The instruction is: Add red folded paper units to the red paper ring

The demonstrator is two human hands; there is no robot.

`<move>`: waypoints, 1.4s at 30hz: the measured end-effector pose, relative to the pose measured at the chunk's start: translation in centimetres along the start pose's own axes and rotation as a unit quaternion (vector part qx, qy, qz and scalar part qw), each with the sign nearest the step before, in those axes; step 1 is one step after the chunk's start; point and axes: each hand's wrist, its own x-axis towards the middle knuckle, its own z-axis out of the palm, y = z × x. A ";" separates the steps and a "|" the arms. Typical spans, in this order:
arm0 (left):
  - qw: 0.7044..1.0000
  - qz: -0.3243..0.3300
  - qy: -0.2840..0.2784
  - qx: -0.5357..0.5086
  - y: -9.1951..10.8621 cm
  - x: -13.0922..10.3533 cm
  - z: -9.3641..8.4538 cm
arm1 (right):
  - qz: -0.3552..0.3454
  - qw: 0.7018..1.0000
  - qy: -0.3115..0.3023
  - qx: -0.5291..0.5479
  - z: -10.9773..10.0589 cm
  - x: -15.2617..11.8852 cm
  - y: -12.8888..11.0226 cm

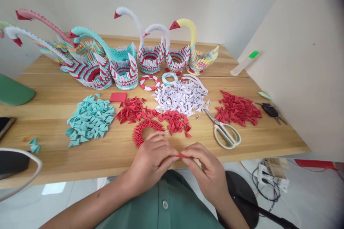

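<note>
My left hand (156, 154) and my right hand (205, 168) meet at the table's front edge, fingers closed in a pinch. Between their fingertips is a thin piece of red paper (181, 156), seen nearly edge-on. Just beyond my left hand lies a curved row of interlocked red paper pieces (139, 131), partly hidden by that hand. Small folded red pieces (177, 121) are scattered behind it, near a flat stack of red paper (118, 97). White-handled scissors (227, 134) rest to the right of the hands.
Heaps of folded turquoise (90, 118), white (181, 96) and red (239, 109) paper pieces cover the middle. Several paper swans (123, 71) stand behind, with paper rings (149, 83) before them. Keys (270, 110) lie at right, a phone (5, 125) at left.
</note>
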 end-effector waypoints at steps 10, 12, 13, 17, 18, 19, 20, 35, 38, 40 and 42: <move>0.997 0.025 -0.014 0.066 -0.2 -0.6 -0.3 | 0.001 0.994 0.014 -0.107 1.0 -0.4 -0.7; 0.998 0.026 -0.014 0.063 -0.2 -0.8 -0.3 | -0.003 0.993 0.011 -0.116 1.1 -0.4 -0.7; 0.998 0.025 -0.014 0.058 -0.3 -0.9 -0.3 | -0.007 0.993 0.003 -0.118 1.1 -0.4 -0.7; 1.000 -0.007 -0.017 0.004 -0.3 -1.1 -0.7 | 0.011 0.994 -0.031 -0.105 1.2 -0.4 -0.9; 1.000 -0.015 -0.023 -0.007 -0.3 -1.1 -0.9 | 0.022 0.994 -0.038 -0.098 1.2 -0.4 -0.9; 0.999 -0.018 -0.033 -0.008 -0.3 -1.1 -1.0 | 0.033 0.994 -0.046 -0.094 1.3 -0.5 -0.9; 0.999 -0.016 -0.043 0.004 -0.3 -1.2 -1.1 | 0.040 0.993 -0.055 -0.095 1.3 -0.5 -0.8; 0.979 0.026 -0.008 0.201 -3.1 -2.5 -5.2 | 0.021 0.975 -0.106 -0.192 3.3 -1.1 1.2; 0.976 0.013 -0.058 0.209 -3.5 -2.7 -5.5 | 0.008 0.977 -0.106 -0.186 3.8 -0.9 1.5; 0.974 -0.002 -0.094 0.207 -3.5 -2.8 -5.1 | -0.001 0.978 -0.106 -0.178 4.1 -0.7 1.6; 0.972 -0.018 -0.112 0.207 -3.5 -3.0 -4.6 | 0.000 0.978 -0.107 -0.180 4.3 -0.7 1.7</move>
